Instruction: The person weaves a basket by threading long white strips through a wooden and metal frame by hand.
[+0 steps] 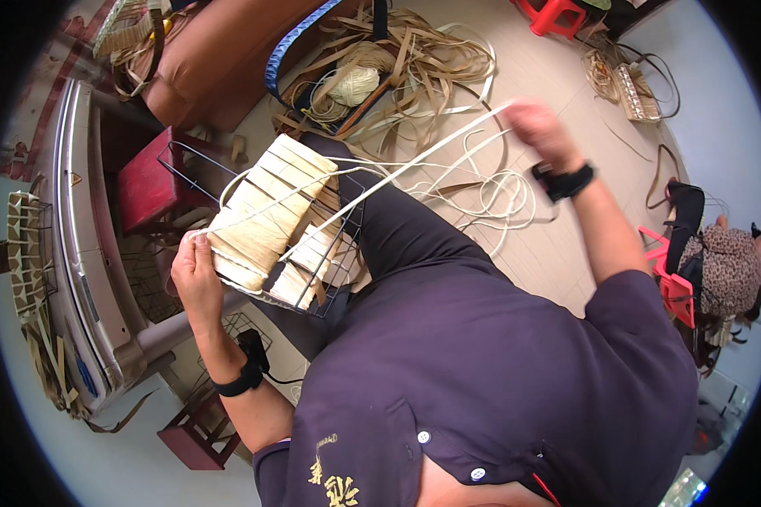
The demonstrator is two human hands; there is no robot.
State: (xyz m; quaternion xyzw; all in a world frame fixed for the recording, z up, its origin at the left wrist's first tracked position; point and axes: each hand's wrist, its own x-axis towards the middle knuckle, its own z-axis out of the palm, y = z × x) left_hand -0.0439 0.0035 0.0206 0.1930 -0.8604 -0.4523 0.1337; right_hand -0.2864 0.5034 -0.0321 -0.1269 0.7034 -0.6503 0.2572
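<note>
A black wire basket frame (359, 182) rests tilted over my lap, partly wrapped with flat cream strips (266, 203). My left hand (196, 270) is closed on the near left corner of the basket, thumb on top where the cord meets the wrapped edge. Out to the right, my right hand (543, 135) is raised and smeared by motion, fingers curled round a long cream cord (435, 145). The cord stretches taut from that hand back to the basket. Its slack lies in loose loops (503, 198) on the floor beyond my leg.
Ahead, a blue-rimmed container (292, 46) stands among tangled tan strips (435, 63) and a cream cord bundle (355, 84). A dark red stool (148, 182) and a brown sofa (216, 59) are at the left. Another person in spotted cloth (723, 266) is at the right.
</note>
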